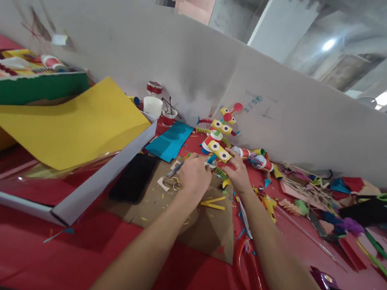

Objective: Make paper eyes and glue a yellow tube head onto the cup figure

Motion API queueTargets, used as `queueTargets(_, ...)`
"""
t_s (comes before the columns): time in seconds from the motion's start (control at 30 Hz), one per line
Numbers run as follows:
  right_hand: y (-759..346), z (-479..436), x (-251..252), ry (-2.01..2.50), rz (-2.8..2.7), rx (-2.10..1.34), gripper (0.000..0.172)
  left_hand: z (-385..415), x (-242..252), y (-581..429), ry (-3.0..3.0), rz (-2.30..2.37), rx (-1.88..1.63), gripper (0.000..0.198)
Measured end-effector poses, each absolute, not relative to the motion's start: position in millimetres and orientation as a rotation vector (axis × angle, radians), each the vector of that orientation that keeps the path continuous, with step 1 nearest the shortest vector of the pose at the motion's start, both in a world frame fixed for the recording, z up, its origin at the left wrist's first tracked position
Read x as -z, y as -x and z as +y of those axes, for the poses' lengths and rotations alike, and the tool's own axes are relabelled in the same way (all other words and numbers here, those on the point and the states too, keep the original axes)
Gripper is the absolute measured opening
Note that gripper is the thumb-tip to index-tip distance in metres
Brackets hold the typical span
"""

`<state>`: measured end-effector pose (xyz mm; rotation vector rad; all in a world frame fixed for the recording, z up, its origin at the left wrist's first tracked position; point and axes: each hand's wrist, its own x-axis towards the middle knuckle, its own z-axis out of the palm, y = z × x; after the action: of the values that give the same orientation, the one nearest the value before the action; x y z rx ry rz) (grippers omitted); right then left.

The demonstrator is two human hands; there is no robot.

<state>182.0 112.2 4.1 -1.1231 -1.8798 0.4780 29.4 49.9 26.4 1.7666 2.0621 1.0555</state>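
A paper-craft figure (219,134) made of yellow eye strips, red and white cup parts and coiled paper arms stands at the far side of the table, against the white wall. My right hand (236,170) has its fingers closed on the figure's lowest part. My left hand (194,175) is curled into a loose fist right beside it, over a brown cardboard sheet (210,226); what it holds is hidden. Yellow paper strips (214,202) lie on the cardboard just below the hands.
A black phone (134,177) lies left of the cardboard. A shallow white box (108,175) holds a large yellow sheet (71,125). Red-handled scissors (247,266) lie by my right forearm. A blue sheet (170,141), cups (152,106) and scattered paper scraps (316,203) cover the red table.
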Motion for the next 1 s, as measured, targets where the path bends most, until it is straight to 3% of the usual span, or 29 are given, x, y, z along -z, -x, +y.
queueTargets(0.3, -173.3, 92.3, -7.4, 1.056, -1.731, -0.583, 0.020, 42.1, 3.4, -14.1, -1.548, 1.893, -0.964, 0.017)
queueTargets(0.4, -172.1, 93.2, -6.1, 1.055, -1.696, -0.586, 0.018, 47.6, 12.1, -19.3, -1.452, 1.862, -1.048, 0.025)
queueTargets(0.83, -169.3, 118.2, -8.9, 1.000, -1.518, -0.879, 0.030, 54.8, 47.5, -50.8, -1.073, 1.599, -1.281, 0.035)
queueTargets(1.0, -177.4, 115.7, -11.5, 1.021, -1.635, -0.761, 0.031, 52.1, 47.2, -45.7, -0.959, 1.515, -1.385, 0.034)
